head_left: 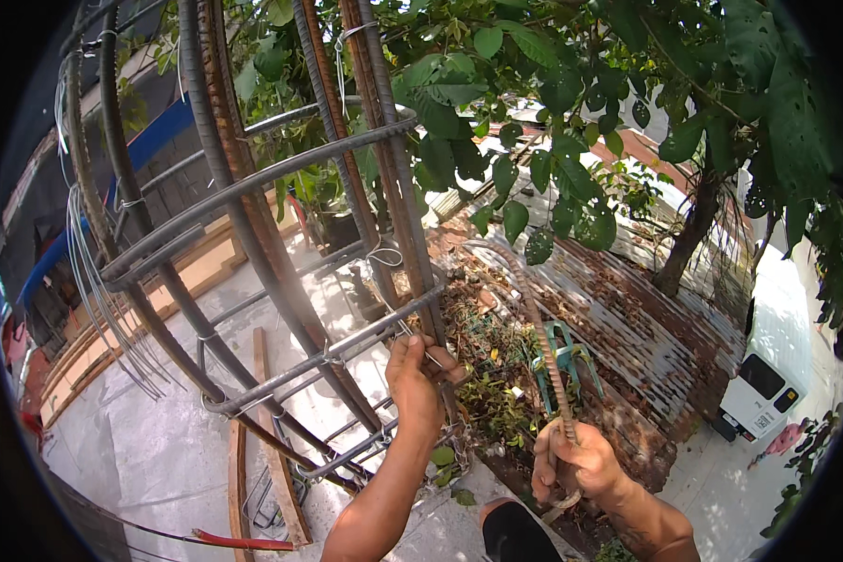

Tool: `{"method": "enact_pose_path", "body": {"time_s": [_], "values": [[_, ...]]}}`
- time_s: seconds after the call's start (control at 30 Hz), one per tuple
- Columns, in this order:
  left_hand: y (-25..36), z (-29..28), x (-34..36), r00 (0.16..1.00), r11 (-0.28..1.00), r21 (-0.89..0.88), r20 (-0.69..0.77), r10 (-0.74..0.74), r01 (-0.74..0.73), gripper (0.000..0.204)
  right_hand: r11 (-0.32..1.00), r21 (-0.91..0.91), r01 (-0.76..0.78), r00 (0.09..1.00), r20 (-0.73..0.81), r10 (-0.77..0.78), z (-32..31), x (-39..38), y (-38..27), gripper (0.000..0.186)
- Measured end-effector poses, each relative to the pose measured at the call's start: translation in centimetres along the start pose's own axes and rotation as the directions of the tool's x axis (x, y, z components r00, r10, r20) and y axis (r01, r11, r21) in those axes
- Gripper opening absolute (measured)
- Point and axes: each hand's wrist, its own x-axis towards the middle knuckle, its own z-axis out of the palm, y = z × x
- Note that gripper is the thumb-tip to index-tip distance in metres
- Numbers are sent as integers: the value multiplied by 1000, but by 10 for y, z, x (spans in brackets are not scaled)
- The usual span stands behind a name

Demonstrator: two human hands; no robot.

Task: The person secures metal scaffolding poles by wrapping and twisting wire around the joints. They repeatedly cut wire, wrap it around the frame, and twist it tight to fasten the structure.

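Note:
A column cage of upright ribbed steel bars (244,206) stands at my left, with square steel stirrups (290,167) around it at several heights. My left hand (417,379) is at the near right corner of a lower stirrup (295,373), its thumb and fingers pinched on a thin tie wire (405,326). My right hand (576,461) is wrapped around the lower part of a rusty ribbed steel rod (539,332). That rod rises from the fist, curves over at the top and stands apart from the cage.
Loose tie wires (89,281) hang on the cage's left side. Wooden strips (276,450) lie on the concrete (159,459). Leafy branches (534,84) overhang the far side. Below lie a leaf-covered corrugated roof (628,318), a green plastic chair (562,361) and a white vehicle (768,384).

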Motion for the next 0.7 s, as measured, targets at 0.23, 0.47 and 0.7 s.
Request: {"method": "enact_pose_path", "body": {"time_s": [0.23,0.47,0.7], "values": [[18,16,-4,980,991,103,-184,-71,91,24,996,39,-84,991,-98,88,38,-10,-26,34],[47,27,-13,891,951,12,-355,-284,308,21,900,-357,-250,955,-245,169,65,-69,-64,24],[49,19,-13,824,923,-13,-444,-351,385,21,880,-416,-230,967,4,255,117,-61,-121,33]]}}
